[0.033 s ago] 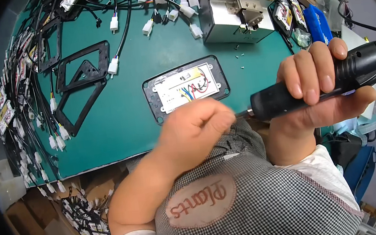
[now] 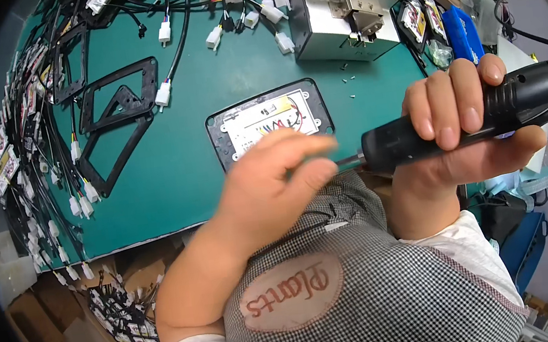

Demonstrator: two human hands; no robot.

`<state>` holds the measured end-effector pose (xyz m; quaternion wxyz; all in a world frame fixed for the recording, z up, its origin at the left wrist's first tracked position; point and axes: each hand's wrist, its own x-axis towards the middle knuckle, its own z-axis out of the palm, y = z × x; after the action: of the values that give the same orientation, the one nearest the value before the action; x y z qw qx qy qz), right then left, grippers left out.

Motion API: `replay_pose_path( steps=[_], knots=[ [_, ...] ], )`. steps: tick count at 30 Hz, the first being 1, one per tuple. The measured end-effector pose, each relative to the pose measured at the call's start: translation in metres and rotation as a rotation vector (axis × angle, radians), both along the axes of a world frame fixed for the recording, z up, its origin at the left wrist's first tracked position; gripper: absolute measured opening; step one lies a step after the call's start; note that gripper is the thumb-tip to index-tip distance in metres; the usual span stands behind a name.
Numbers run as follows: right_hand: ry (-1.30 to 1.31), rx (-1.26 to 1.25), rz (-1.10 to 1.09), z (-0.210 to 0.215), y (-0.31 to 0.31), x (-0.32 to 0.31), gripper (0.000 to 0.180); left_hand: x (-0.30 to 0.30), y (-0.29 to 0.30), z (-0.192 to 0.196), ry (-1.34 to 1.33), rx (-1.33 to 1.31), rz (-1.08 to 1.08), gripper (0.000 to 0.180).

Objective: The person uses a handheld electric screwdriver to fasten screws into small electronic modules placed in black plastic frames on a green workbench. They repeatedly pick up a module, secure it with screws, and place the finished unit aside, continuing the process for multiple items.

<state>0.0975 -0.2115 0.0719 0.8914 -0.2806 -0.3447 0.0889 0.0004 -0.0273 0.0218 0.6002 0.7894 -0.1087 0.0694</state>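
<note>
My right hand [image 2: 449, 110] is wrapped around a black electric screwdriver [image 2: 533, 95], held level with its bit [image 2: 351, 161] pointing left. Beside the bit's tip is my left hand [image 2: 268, 178], slightly blurred, its thumb and index finger apart and its other fingers mostly hidden. I see nothing between that thumb and finger. Behind the left hand, a shallow black plastic case [image 2: 221, 145] lies on the green table. It holds a white-labelled module [image 2: 245, 133] with coloured wires; the hand covers its near part.
A grey-white screw feeder [image 2: 317, 27] stands at the back, with a few loose screws [image 2: 349, 80] before it. Black frames [image 2: 123, 115] lie left of the case. Cables with white connectors [image 2: 164, 94] hang across the back; a dense wire bundle [image 2: 28, 141] lines the left edge.
My left thumb and index finger have parted beside the bit, and the hand has shifted slightly left. More of the bit shows. The right hand has barely moved.
</note>
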Motion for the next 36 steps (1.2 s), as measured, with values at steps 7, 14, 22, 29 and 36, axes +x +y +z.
replay_pose_path(
  steps=[7,14,22,29,36],
  knots=[
    [-0.125,-0.170,-0.230,-0.028,0.009,0.010,0.066,-0.002,0.026,-0.008,-0.157,0.893,0.277,0.026],
    [-0.212,-0.360,-0.303,-0.043,0.017,0.016,0.064,-0.001,0.027,-0.023,-0.069,0.795,0.273,0.028],
    [-0.313,-0.455,-0.159,-0.038,0.029,0.022,0.059,0.001,0.030,-0.025,-0.093,0.757,0.281,0.031],
    [-0.091,-0.333,-0.242,-0.042,0.036,0.013,0.060,0.003,0.030,-0.026,-0.106,0.751,0.279,0.030],
    [-0.160,-0.112,-0.517,-0.003,0.003,0.052,0.058,0.001,0.030,-0.026,-0.087,0.753,0.286,0.030]
  ],
)
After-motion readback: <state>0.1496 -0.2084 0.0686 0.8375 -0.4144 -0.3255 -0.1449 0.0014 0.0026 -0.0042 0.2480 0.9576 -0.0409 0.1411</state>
